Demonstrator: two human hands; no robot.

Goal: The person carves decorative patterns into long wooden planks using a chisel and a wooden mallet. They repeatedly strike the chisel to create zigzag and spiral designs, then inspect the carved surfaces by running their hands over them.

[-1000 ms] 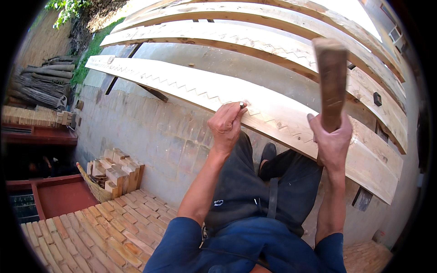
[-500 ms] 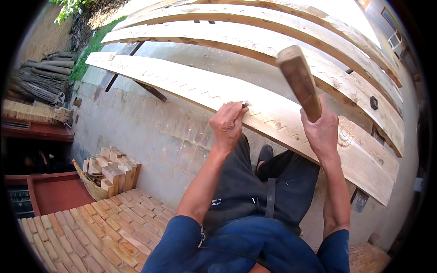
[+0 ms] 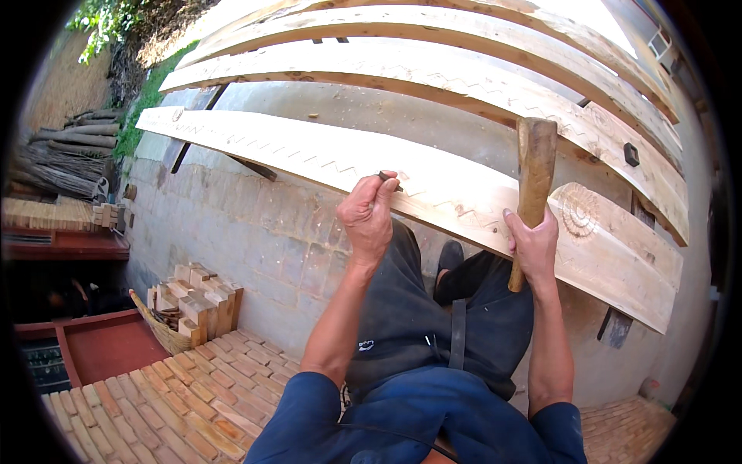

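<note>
— What has the right hand point(image 3: 533, 246) got?

— Its fingers are wrapped tight round a wooden mallet point(image 3: 532, 185), a thick round club of brown wood. The grip is low on the shaft, and the heavy end stands up above the fist, nearly upright, in front of the boards.

— And the left hand point(image 3: 369, 216)?

— Closed too, pinched round a small dark chisel point(image 3: 389, 179). Only the tip shows past the fingers, and it sits on the near plank point(image 3: 309, 151), at the line of zigzag cuts running along the face of the wood. The knuckles rest against the plank's lower edge.

— Are the two tools touching?

— No. The mallet is off to the right of the chisel, apart from it, with bare plank between them.

— What else is on that plank?

— A carved round rosette point(image 3: 578, 210), just right of the mallet hand.

— And around it?

— More pale planks point(image 3: 433, 77) lie side by side beyond the first one, some with the same zigzag pattern. Below the hands are the person's dark apron and blue sleeves. Lower left, a stack of cut wood blocks point(image 3: 202, 298) stands beside a woven basket point(image 3: 158, 329) on brick paving point(image 3: 185, 394). Far left, a heap of thin logs point(image 3: 58, 155) lies near green growth.
</note>
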